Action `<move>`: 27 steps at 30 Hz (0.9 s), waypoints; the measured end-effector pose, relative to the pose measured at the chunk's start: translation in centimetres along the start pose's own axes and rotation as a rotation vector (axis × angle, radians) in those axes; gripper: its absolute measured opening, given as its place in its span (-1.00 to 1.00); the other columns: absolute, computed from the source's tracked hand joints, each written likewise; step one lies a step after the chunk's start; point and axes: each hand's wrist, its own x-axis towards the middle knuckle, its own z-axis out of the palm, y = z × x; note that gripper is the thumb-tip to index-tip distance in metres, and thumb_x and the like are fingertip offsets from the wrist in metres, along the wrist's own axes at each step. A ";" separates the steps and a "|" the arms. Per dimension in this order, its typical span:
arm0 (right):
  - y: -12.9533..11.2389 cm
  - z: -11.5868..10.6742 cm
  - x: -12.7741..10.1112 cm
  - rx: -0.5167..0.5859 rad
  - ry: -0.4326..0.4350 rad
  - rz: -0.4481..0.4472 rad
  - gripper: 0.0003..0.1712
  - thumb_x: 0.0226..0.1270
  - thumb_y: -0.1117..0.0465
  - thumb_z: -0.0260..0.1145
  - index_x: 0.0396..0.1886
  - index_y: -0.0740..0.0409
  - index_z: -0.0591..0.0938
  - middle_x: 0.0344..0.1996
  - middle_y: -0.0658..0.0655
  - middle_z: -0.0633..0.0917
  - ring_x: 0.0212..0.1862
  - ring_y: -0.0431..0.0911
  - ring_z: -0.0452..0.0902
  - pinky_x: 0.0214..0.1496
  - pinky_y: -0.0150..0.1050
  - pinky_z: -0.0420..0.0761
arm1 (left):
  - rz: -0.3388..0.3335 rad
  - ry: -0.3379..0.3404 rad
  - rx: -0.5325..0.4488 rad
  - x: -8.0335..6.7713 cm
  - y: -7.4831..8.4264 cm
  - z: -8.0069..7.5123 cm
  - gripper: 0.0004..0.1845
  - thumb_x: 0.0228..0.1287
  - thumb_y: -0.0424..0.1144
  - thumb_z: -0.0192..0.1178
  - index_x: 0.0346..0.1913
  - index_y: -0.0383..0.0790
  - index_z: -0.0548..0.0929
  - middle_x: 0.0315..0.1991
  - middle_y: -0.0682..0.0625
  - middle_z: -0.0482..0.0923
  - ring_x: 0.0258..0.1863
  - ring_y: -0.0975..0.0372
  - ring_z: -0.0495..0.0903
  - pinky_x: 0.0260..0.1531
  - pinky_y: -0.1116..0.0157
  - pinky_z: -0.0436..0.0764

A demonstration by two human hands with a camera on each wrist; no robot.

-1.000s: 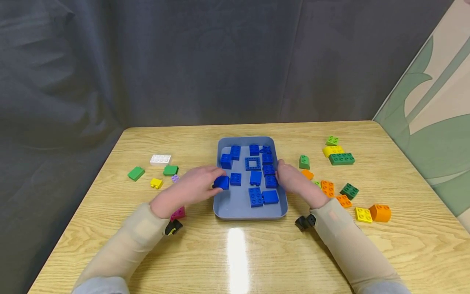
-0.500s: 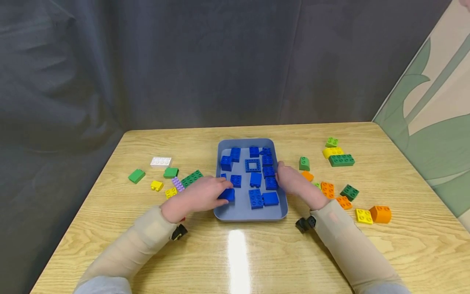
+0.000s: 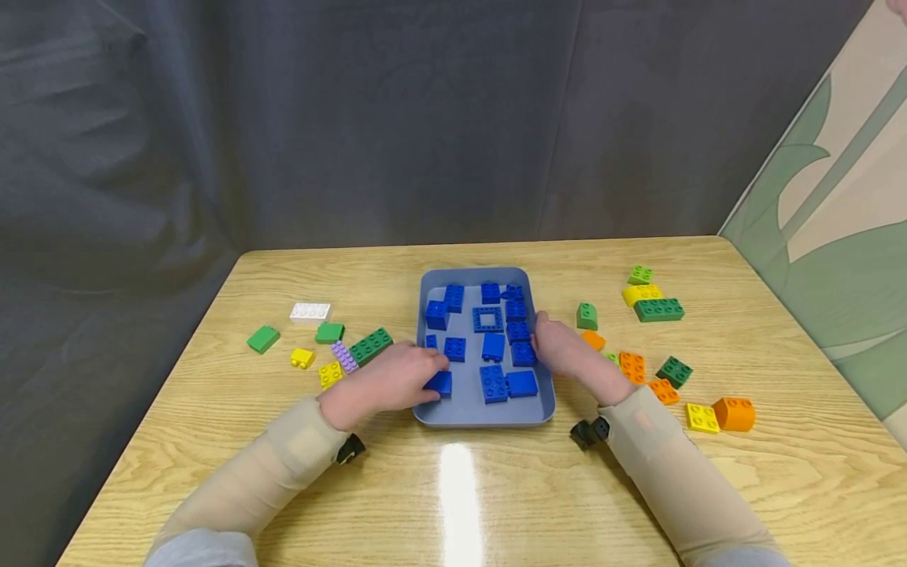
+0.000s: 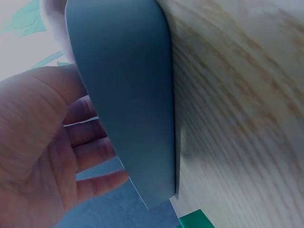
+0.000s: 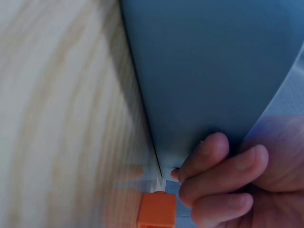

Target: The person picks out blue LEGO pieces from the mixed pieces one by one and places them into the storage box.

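A grey-blue plastic tray [image 3: 471,417] stands mid-table with several blue building bricks inside, among them a square frame piece [image 3: 487,319]. My left hand [image 3: 390,376] reaches over the tray's left wall and holds a blue brick [image 3: 442,384] between thumb and fingers, low in the front left corner. In the left wrist view the wall hides the fingertips and that brick. My right hand [image 3: 563,346] grips the tray's right wall; its curled fingers [image 5: 223,178] lie against the outside, while the thumb's hold is mostly hidden.
Left of the tray lie a white brick [image 3: 310,313], a dark green brick [image 3: 371,346], a purple brick [image 3: 344,357] and yellow bricks. On the right are orange bricks [image 3: 632,365], a long green brick [image 3: 659,309] and a yellow brick [image 3: 701,417]. A dark curtain [image 3: 397,126] hangs behind.
My left hand has carried the blue brick from the tray's left rim inward and toward the front, then lowered it. The right hand stays at the right wall.
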 end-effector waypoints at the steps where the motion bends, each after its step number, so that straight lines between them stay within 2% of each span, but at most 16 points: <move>1: 0.0 0.0 0.0 0.002 0.000 0.001 -0.55 0.50 0.33 -0.05 0.15 0.68 0.21 -0.45 0.31 0.53 -0.46 0.04 0.52 -0.52 -0.20 0.49 | 0.001 -0.001 0.005 0.0 0.0 0.1 -0.57 0.20 -0.07 0.36 0.05 -0.24 0.62 -0.05 -0.06 0.64 -0.08 0.18 0.61 0.03 0.09 0.48; 9: -0.1 -0.2 -0.1 0.000 -0.001 -0.001 -0.55 0.50 0.33 -0.05 0.14 0.69 0.22 -0.46 0.30 0.53 -0.47 0.03 0.51 -0.51 -0.21 0.49 | -0.003 -0.015 0.018 0.3 0.1 0.5 -0.62 0.19 -0.10 0.37 -0.01 -0.24 0.63 -0.12 -0.04 0.66 -0.11 0.17 0.61 0.18 0.02 0.35; 27: -0.1 -0.2 0.0 0.011 0.006 -0.015 -0.54 0.51 0.32 -0.06 0.16 0.68 0.20 -0.46 0.28 0.53 -0.48 0.02 0.50 -0.53 -0.21 0.48 | -0.015 -0.012 0.042 0.4 0.2 0.7 -0.59 0.15 -0.12 0.40 0.02 -0.24 0.63 -0.11 -0.05 0.65 -0.07 0.15 0.60 0.18 0.01 0.35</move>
